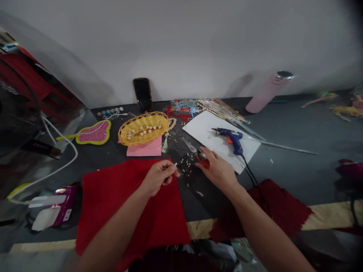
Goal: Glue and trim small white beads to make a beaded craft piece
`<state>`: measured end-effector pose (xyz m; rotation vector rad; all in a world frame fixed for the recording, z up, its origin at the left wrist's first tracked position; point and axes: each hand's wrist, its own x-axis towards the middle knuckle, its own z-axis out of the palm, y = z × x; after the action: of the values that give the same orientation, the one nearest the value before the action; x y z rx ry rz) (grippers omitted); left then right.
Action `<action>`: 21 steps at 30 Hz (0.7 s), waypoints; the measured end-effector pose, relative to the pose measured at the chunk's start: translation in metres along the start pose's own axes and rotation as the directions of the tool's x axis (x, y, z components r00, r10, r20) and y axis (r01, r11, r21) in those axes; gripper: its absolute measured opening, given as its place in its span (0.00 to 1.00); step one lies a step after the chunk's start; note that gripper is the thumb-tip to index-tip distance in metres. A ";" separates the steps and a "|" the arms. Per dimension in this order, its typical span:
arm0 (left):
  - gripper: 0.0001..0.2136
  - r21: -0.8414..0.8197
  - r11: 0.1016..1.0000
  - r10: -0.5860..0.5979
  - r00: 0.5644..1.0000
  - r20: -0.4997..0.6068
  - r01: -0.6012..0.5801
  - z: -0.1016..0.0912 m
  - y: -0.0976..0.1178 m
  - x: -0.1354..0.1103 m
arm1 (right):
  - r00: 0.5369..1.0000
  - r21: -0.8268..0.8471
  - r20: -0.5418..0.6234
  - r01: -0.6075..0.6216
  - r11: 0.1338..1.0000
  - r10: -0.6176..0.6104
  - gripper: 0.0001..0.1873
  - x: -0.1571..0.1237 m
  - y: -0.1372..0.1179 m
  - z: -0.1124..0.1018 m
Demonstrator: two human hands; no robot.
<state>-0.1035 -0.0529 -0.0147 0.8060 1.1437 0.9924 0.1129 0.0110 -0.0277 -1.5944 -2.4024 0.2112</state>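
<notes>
My left hand (161, 175) is closed in a pinch above the red cloth (113, 192). A tiny pale piece (176, 164) shows at its fingertips, too small to name. My right hand (217, 168) has its thumb and fingers around the red-handled scissors (191, 146), whose metal blades point away toward the upper left. Part of the handles is hidden by the fingers. Small pale scraps (185, 166) lie scattered on the dark table between both hands. Beyond my left hand, a yellow woven basket (133, 139) holds several small pale beads or pieces.
A blue glue gun (234, 141) lies on a white board (198, 126), its cord trailing forward. A phone (143, 94) leans against the wall. A pink bottle (268, 92) stands back right. Tassels and sticks (221, 109) lie behind. A purple device (66, 204) sits at left.
</notes>
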 end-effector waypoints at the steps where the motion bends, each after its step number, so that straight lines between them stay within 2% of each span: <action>1: 0.14 0.001 1.000 -0.004 1.000 0.000 0.004 0.000 0.000 0.000 | 1.000 -0.014 -0.001 -0.009 1.000 0.009 0.30 0.000 0.001 0.000; 8: 0.14 -0.027 1.000 0.014 1.000 0.010 -0.014 -0.002 -0.001 0.002 | 1.000 -0.116 -0.030 -0.012 0.993 0.009 0.26 0.002 0.005 -0.004; 13: 0.12 -0.087 0.996 0.019 0.999 0.034 -0.015 -0.004 -0.004 0.007 | 0.998 -0.112 -0.044 0.031 0.993 -0.036 0.24 0.003 0.007 0.000; 16: 0.12 -0.147 0.989 0.009 1.000 0.016 -0.006 -0.004 0.002 0.005 | 0.998 -0.107 -0.046 0.043 0.993 -0.048 0.25 0.001 0.010 0.004; 19: 0.12 -0.145 0.989 -0.014 1.000 -0.011 0.012 -0.013 0.015 -0.005 | 0.996 -0.134 -0.057 0.065 0.989 -0.073 0.24 -0.001 0.007 -0.001; 21: 0.12 -0.137 0.990 -0.019 1.000 -0.025 0.016 -0.027 0.020 -0.013 | 0.986 -0.152 -0.091 0.122 0.981 -0.137 0.21 0.000 -0.005 -0.014</action>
<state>-0.1350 -0.0577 0.0014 0.6737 1.0902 1.0574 0.1126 0.0090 -0.0131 -1.4606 -2.4806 -0.0704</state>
